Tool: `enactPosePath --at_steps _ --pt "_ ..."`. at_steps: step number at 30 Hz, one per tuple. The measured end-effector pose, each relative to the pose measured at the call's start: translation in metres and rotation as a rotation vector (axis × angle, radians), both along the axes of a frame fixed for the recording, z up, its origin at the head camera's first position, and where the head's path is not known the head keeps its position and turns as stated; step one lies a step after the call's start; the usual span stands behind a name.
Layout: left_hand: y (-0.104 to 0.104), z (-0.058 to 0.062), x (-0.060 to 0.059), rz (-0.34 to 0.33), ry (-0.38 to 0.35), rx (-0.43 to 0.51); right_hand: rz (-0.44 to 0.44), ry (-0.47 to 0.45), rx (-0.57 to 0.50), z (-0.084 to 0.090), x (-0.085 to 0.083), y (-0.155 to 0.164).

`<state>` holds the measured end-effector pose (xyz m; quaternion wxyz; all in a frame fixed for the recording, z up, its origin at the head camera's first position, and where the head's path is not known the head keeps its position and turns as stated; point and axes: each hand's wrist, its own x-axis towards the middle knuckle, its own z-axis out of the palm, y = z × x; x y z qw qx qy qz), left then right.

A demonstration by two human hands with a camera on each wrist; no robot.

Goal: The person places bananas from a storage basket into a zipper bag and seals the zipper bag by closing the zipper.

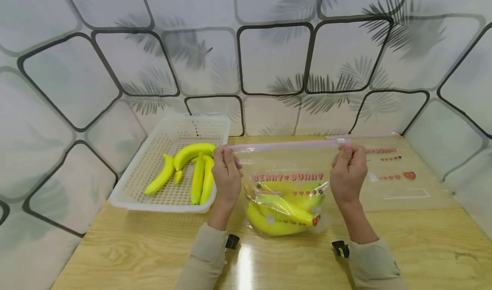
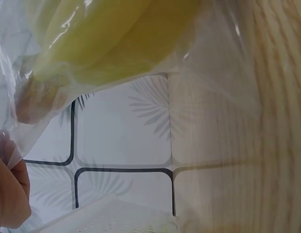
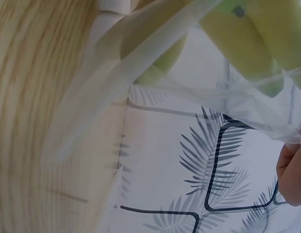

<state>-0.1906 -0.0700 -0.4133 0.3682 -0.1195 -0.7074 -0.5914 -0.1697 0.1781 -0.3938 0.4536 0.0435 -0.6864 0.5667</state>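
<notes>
Bag (image 1: 286, 183) held by 2 hands reads "BERRY BUNNY".

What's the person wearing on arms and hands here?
Both hands, left hand and right hand, are bare: no gloves, no rings visible. Long beige sleeves cover both forearms and stop short of the wrists. A small black mount sits at the left cuff, another at the right. No cables show.
</notes>
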Motion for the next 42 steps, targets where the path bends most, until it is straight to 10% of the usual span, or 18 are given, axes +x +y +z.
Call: enactPosePath --at_steps 18,26,33,42 --pt "0.004 0.006 0.002 0.088 0.013 -0.002 0.098 -0.090 -0.186 0.014 0.010 -0.006" --pt "0.017 0.021 0.011 0.269 0.281 -0.339 0.120 -0.076 -0.152 0.012 0.009 -0.007" --pt "0.062 0.054 0.041 0.077 0.440 -0.594 0.132 -0.046 -0.162 0.012 0.007 -0.008" --pt "0.111 0.077 0.039 -0.164 0.205 -0.755 0.137 0.014 -0.133 0.014 0.006 -0.010"
